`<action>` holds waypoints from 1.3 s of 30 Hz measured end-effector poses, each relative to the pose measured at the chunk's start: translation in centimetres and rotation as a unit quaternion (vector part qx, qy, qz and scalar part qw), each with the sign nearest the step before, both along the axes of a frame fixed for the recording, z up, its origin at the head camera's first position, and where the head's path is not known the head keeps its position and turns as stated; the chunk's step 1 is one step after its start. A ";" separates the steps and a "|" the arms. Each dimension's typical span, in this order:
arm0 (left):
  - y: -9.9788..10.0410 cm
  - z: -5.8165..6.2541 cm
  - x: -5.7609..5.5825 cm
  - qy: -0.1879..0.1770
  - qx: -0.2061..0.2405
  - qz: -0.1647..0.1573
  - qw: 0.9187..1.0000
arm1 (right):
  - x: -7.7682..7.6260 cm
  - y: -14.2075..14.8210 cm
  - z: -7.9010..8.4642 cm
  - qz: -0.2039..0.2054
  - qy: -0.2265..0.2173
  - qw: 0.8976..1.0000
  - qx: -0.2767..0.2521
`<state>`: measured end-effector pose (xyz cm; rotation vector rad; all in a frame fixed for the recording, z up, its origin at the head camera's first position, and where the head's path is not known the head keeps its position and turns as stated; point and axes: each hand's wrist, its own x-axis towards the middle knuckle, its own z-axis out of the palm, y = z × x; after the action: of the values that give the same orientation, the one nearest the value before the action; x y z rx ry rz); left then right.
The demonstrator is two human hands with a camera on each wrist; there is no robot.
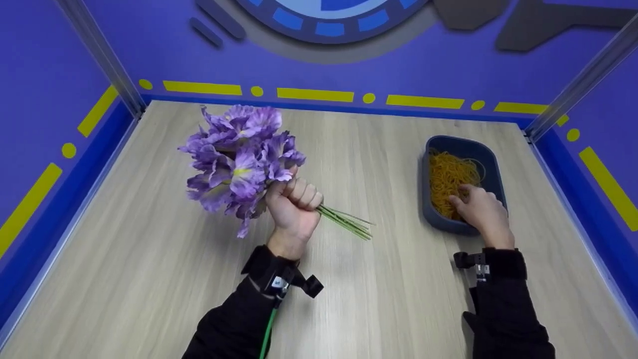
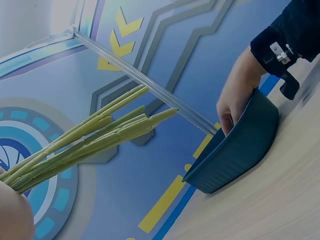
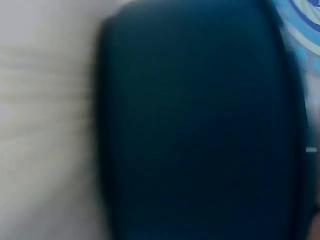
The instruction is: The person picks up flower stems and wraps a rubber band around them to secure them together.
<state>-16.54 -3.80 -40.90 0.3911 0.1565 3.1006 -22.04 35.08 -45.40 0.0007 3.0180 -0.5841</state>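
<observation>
Blue-violet walls [image 1: 344, 75] ring a wood-grain counter [image 1: 379, 299]. The left hand [image 1: 295, 212] grips artificial irises [image 1: 239, 167], blooms to its left: probably light, petals crushable, green stems [image 1: 346, 223] the sound hold. The right hand [image 1: 483, 212] dips toward springy-looking rubber bands [image 1: 446, 169], pinch uncertain; a tub [image 1: 443, 223] hems its fingers.

Flowers [image 1: 244, 149] are recorded in light and deeper purple, touched with yellow at the centres [image 1: 242, 171], with stems [image 1: 345, 223] in green; thin strands [image 1: 448, 172] are entered as golden-orange, and their container [image 1: 446, 224] as dark blue-grey. The tabletop [image 1: 149, 279] is patterned in pale beige with streaked woodgrain, while the sleeves [image 1: 232, 319] are noted in black and a cable [image 1: 268, 329] in bright green. The wall panels [image 1: 35, 99] are finished in violet-blue, patterned with alternating yellow dashes [image 1: 315, 94] and dots [image 1: 257, 91] above a deeper blue band [image 1: 89, 162], and with a ringed emblem [image 1: 330, 30] in blues.
</observation>
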 end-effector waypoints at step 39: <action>0.0 0.2 0.1 -0.027 -0.010 0.006 1.000 | 2.4 -1.9 5.7 -0.074 0.241 0.954 -0.165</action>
<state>-16.43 -3.79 -40.70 0.3076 0.1883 3.1153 -19.68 33.20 -39.75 0.0776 3.3483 -1.2682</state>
